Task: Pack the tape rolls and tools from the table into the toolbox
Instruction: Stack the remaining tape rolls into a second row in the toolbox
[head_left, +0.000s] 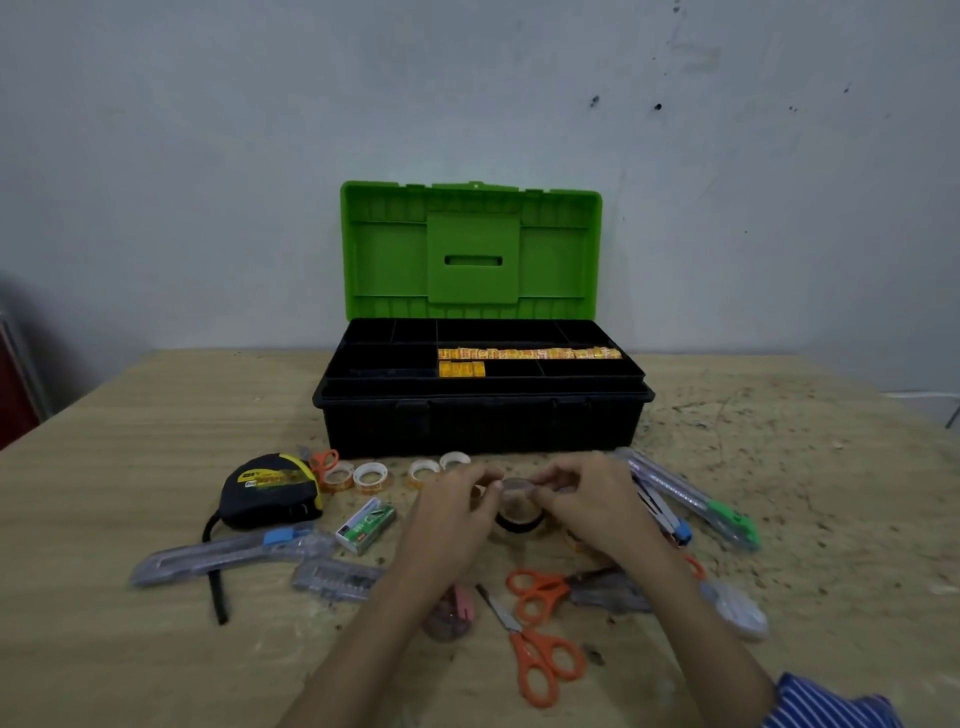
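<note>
A small clear tape roll (515, 486) is pinched between the left hand (457, 512) and the right hand (597, 499), just above a dark tape roll (519, 519) on the scuffed wooden counter (779, 467). Behind stands the open black toolbox (483, 421) with its green lid (470, 249) upright; orange-handled scissors (540, 660) lie nearer the person.

Not much to see of me here, honestly. Both my forearms are bare all the way down, and my left hand (457, 506) and right hand (592, 499) have nothing on them, no gloves, and I can't make out any rings or a watch. The only clothing showing is a bit of blue and white striped sleeve (826, 701) at the near right corner.
</note>
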